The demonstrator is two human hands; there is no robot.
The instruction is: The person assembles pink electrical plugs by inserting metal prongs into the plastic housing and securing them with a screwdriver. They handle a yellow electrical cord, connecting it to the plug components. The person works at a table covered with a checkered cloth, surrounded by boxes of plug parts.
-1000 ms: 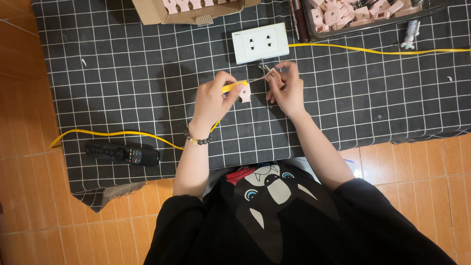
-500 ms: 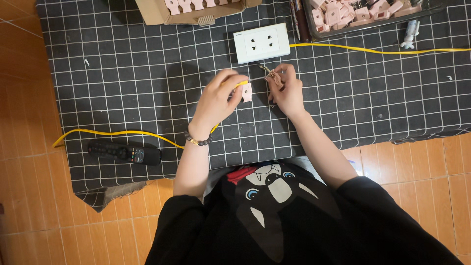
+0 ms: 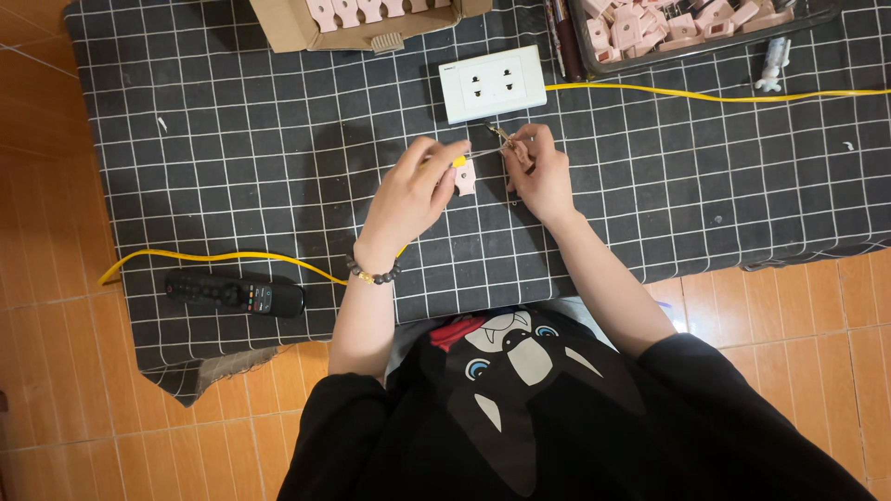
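- Little has moved since the earlier frame: both hands stay together over the black gridded mat [image 3: 705, 186], the left one shifted slightly.
- Left hand [image 3: 413, 190], a bead bracelet [image 3: 373, 272] at its wrist, curls closed around a yellow-handled tool [image 3: 457, 160], touching a small pink part [image 3: 465, 176].
- Right hand [image 3: 538, 172] pinches thin wire ends [image 3: 501, 135], fingers closed.
- Nearer the mat's left edge lies a black remote [image 3: 237, 294], beside a yellow cable [image 3: 213, 257].
- Just beyond the hands sits a white double socket plate [image 3: 492, 83].
- Farthest, a cardboard box [image 3: 297, 23] and a dark tray [image 3: 687, 46] hold more pink parts.
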